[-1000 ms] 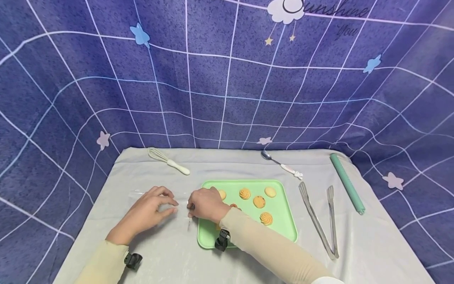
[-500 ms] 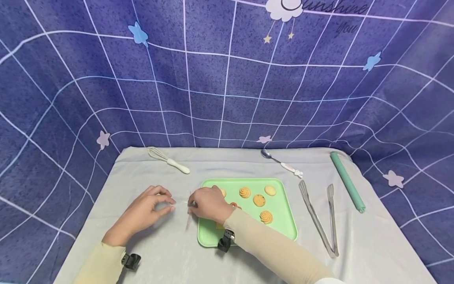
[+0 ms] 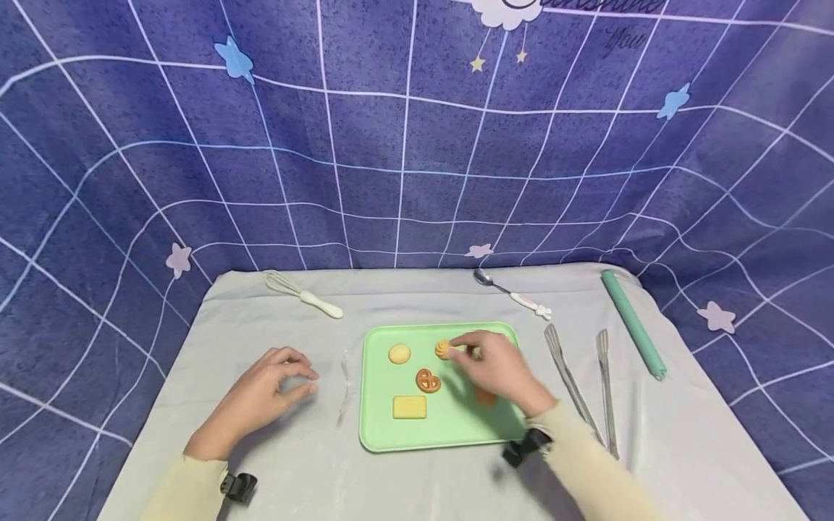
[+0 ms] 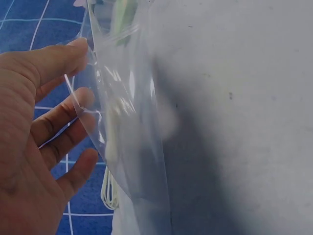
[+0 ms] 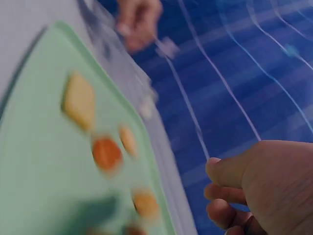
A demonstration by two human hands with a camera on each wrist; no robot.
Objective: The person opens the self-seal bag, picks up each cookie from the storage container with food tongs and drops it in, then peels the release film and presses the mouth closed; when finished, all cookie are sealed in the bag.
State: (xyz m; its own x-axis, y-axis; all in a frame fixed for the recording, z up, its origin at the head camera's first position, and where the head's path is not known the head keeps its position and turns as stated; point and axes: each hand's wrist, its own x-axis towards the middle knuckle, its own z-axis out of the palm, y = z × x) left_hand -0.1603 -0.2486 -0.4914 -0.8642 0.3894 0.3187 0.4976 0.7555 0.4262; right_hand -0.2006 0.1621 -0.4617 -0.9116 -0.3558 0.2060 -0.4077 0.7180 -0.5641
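Note:
My left hand holds a clear plastic bag at its edge, thumb and fingers at the film in the left wrist view. The bag's free edge stands up between this hand and the green tray. Over the tray's right half hovers my right hand, fingers loosely bent and nothing visible in them. Its fingertips overlap a swirl cookie in the head view. Also on the tray lie a pale round cookie, a pretzel and a rectangular biscuit. The right hand partly hides other cookies.
A whisk lies at the back left. Behind the tray is a spoon with a white handle. Metal tongs and a green rolled tube lie to the right. A blue patterned curtain surrounds the table.
My right hand has let go of the bag's edge and moved right over the tray, uncovering the pretzel and the rectangular biscuit. The left hand has stayed at the bag.

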